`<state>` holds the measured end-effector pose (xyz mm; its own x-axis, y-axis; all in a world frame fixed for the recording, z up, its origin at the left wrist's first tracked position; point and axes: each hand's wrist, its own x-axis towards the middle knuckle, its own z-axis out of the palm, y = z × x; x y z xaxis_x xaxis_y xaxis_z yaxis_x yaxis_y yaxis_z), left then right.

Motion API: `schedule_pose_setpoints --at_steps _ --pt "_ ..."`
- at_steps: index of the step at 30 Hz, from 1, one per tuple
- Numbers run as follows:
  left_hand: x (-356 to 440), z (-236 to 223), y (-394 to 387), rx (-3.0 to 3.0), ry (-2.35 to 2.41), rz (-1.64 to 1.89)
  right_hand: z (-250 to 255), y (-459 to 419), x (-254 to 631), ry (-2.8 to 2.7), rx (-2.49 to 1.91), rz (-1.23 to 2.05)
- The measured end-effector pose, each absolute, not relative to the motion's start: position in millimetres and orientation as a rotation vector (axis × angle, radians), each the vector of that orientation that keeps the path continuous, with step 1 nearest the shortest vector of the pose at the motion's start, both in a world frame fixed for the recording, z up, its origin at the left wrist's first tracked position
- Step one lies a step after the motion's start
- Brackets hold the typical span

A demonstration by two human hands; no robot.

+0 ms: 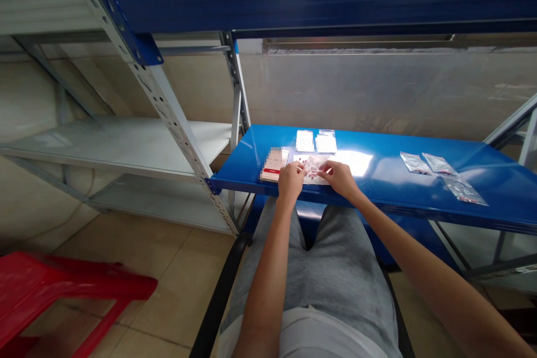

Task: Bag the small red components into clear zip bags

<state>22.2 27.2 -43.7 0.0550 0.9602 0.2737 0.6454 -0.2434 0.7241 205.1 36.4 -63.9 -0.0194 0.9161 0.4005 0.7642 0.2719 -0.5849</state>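
My left hand [292,177] and my right hand [339,175] meet near the front edge of the blue shelf board. Between them is a small clear plastic bag [314,163], pinched by the fingers of both. Small dark-red pieces [302,161] show around the bag, over a white sheet; whether they all lie inside it I cannot tell. Left of my left hand is a stack of cards or booklets [273,164] with a red band, partly blurred out. Behind the hands lie two groups of white cards [305,141] in clear sleeves.
Several clear bags [415,163] with reddish contents lie at the right of the blue board [377,193]. A blue beam [319,3] crosses above. A grey perforated post [168,112] stands at the left, and a red plastic stool [75,279] is on the floor.
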Motion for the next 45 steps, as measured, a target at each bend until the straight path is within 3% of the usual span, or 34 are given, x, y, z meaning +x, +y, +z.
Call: schedule_pose_setpoints --at_steps 6,13,19,33,45 --pt "22 -42 29 1.849 1.515 1.132 -57 30 206 -1.681 -1.454 0.366" --pt "41 -41 27 1.526 1.219 1.206 -44 9 193 -1.254 -1.215 0.841" --pt "60 -45 25 1.384 1.019 1.314 -44 -4 194 -1.184 -1.163 1.003" --pt "81 -36 33 1.618 1.096 1.226 -33 -11 259 -1.384 -1.225 0.788" --pt "174 -28 150 1.968 1.342 1.054 -52 103 323 -1.399 -1.612 0.378"
